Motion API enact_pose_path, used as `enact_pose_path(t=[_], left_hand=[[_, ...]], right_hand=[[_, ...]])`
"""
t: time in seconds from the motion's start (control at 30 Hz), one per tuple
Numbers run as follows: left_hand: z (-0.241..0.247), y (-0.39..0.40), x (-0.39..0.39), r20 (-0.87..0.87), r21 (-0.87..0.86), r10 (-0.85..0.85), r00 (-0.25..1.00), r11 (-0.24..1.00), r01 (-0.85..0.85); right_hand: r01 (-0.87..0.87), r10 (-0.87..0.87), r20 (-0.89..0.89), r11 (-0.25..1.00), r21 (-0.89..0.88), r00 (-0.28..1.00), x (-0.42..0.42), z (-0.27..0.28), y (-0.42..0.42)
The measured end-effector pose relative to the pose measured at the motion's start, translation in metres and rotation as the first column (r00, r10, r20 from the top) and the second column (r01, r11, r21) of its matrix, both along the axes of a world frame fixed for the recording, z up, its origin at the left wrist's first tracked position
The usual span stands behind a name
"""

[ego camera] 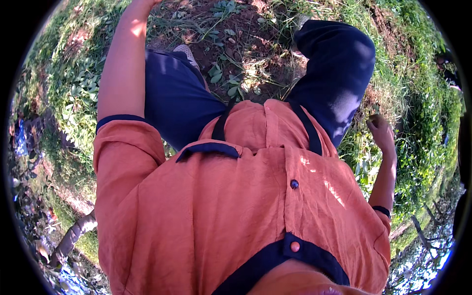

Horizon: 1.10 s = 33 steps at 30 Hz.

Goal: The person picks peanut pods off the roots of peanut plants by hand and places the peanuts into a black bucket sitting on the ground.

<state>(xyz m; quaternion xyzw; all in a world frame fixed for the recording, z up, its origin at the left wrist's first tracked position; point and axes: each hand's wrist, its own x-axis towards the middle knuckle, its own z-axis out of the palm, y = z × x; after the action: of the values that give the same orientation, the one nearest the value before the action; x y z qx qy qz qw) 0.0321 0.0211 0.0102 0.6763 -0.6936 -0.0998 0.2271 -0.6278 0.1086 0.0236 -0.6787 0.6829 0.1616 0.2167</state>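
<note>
My left arm reaches forward past my left knee, and only the edge of my left hand [149, 2] shows at the top rim; its fingers are cut off. On the other side, my right hand [381, 130] is low beside my right thigh, over grass and leafy plants [363, 162]. Its fingers look bent, and whether anything lies in them cannot be made out. Between my spread knees is brown soil [236, 48] with scattered cut grass and green leaves [215, 73].
Dark blue trousers [332, 73] cover my bent legs. A light perforated shoe [184, 53] rests on the soil at the left. Dense low greenery [424, 147] grows at the right, and a branch [75, 232] stands at the lower left. Two dark straps [308, 129] hang over my orange shirt.
</note>
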Motion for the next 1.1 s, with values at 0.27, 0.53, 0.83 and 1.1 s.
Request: enact_pose_path(t=[0.27, 0.53, 0.83, 1.1], left_hand=[[0.048, 0.051, -0.008, -0.065, 0.141, 0.195, 0.979, 0.973, -0.184], [0.039, 0.083, 0.040, -0.124, 0.081, 0.272, 0.954, 0.961, -0.264], [0.061, 0.091, 0.038, -0.090, 0.213, 0.301, 0.949, 0.937, -0.277], [0.068, 0.085, 0.043, -0.107, 0.074, 0.456, 0.883, 0.890, -0.450]], right_hand=[[-0.294, 0.388, 0.661, 0.921, -0.256, 0.642, 0.234, 0.022, -0.156], [-0.788, 0.686, 0.449, 0.612, 0.070, 0.573, 0.397, -0.178, -0.159], [-0.615, 0.594, 0.257, 0.789, 0.002, 0.763, 0.452, -0.342, -0.143], [-0.618, 0.613, 0.226, 0.784, -0.055, 0.757, 0.449, -0.357, -0.115]])
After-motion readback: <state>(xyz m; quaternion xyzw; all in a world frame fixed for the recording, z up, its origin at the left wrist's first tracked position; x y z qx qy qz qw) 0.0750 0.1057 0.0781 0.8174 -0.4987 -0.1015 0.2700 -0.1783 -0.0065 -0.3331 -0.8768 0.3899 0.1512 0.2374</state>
